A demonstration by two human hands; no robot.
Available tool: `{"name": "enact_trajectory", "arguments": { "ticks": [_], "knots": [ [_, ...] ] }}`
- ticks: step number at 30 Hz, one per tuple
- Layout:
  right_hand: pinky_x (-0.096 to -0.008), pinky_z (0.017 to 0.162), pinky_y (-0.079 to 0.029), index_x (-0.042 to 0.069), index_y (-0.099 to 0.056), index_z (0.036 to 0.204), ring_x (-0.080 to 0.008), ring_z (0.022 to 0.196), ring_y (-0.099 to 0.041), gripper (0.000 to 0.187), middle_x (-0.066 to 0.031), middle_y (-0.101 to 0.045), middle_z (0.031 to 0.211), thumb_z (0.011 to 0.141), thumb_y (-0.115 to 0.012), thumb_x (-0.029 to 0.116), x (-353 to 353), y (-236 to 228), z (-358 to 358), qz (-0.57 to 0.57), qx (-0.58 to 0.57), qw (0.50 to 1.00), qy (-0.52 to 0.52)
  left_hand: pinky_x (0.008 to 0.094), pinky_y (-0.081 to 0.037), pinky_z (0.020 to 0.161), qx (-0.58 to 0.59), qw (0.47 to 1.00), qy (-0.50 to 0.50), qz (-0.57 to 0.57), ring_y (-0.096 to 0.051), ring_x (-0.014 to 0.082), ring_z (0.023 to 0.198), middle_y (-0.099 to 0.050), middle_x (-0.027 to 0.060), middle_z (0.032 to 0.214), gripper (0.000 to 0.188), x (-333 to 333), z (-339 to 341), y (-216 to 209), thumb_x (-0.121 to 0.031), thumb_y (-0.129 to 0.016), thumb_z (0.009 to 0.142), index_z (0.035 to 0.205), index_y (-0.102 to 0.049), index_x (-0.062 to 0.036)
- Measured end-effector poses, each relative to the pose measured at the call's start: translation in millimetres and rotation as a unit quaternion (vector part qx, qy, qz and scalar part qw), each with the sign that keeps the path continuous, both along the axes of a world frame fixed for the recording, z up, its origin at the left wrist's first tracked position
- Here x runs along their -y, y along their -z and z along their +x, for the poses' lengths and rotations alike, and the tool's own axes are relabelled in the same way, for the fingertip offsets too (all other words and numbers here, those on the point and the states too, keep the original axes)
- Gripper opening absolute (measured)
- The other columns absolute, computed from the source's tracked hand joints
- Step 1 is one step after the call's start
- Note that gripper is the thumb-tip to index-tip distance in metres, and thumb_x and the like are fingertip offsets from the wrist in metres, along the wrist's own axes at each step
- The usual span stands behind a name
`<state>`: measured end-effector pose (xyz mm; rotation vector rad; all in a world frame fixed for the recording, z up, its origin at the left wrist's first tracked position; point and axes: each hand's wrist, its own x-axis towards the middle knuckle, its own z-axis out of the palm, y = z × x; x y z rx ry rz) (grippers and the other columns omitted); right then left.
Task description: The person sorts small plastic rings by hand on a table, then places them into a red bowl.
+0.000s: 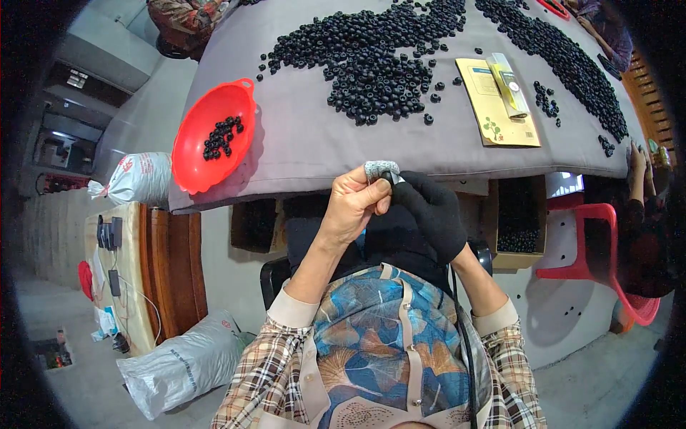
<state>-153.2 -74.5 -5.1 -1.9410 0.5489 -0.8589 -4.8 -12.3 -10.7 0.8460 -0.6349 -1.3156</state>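
In front of my body, by the table's near edge, my two hands meet. My left hand is bare except for a grey speckled finger wrap around the raised index finger. Its other fingers are curled, the thumb pressed against them; whether anything lies inside is hidden. A black glove covers my right hand. Its fingertips pinch the end of the wrap, where a pale strip shows. Beyond my hands, many small round black beads, seemingly holed, lie heaped on the grey-covered table.
A red oval basin with some beads rests at the table's left. A yellow booklet bears a clear-and-yellow packet. Cardboard boxes stand under the table. A red chair and other people are at the right; white sacks lie left.
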Motion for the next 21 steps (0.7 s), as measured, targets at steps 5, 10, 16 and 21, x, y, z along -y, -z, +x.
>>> {"name": "enact_trajectory", "arguments": {
  "ticks": [5, 10, 16, 21],
  "knots": [
    [-0.0289, 0.071, -0.05, 0.003, -0.057, 0.107, -0.0218, 0.08, -0.063, 0.027, -0.0115, -0.062, 0.099, 0.081, -0.059, 0.009, -0.2, -2.0, 0.1, -0.026, 0.002, 0.999, -0.023, 0.019, -0.039, 0.051, -0.073, 0.997, 0.003, -0.009, -0.05, 0.0071, 0.055, -0.056, 0.0004, 0.068, 0.015, 0.9, 0.6, 3.5, -0.008, -0.058, 0.084, 0.098, -0.06, -0.0015],
    [-0.0287, 0.071, -0.049, 0.004, -0.058, 0.109, -0.0177, 0.081, -0.063, 0.03, -0.0112, -0.064, 0.095, 0.082, -0.06, 0.016, -0.9, 2.0, 0.8, 0.064, 0.001, 0.998, -0.016, 0.0188, -0.042, 0.052, -0.073, 0.997, 0.026, -0.027, -0.052, 0.0067, 0.057, -0.06, 0.0023, 0.076, 0.019, -1.4, 6.7, 12.7, -0.009, -0.059, 0.084, 0.102, -0.059, -0.0024],
    [-0.0265, 0.073, -0.047, 0.001, -0.06, 0.106, -0.0118, 0.082, -0.059, 0.026, -0.0096, -0.065, 0.092, 0.081, -0.06, 0.01, -4.4, -4.8, 0.8, 0.158, -0.026, 0.987, -0.002, 0.0181, -0.044, 0.052, -0.065, 0.998, 0.016, -0.013, -0.052, 0.007, 0.056, -0.061, 0.0032, 0.078, 0.019, -5.2, 7.5, 16.2, -0.007, -0.059, 0.084, 0.102, -0.06, -0.0021],
    [-0.0277, 0.071, -0.048, 0.003, -0.06, 0.106, -0.0152, 0.08, -0.061, 0.027, -0.0114, -0.065, 0.091, 0.082, -0.06, 0.015, 1.9, 5.8, 0.2, 0.034, -0.015, 0.999, -0.008, 0.0169, -0.039, 0.048, -0.006, 1.0, -0.01, 0.01, -0.049, 0.006, 0.053, -0.057, 0.0008, 0.069, 0.016, -3.0, 4.3, 10.2, -0.003, -0.057, 0.083, 0.098, -0.062, -0.0018]
  ]
}}
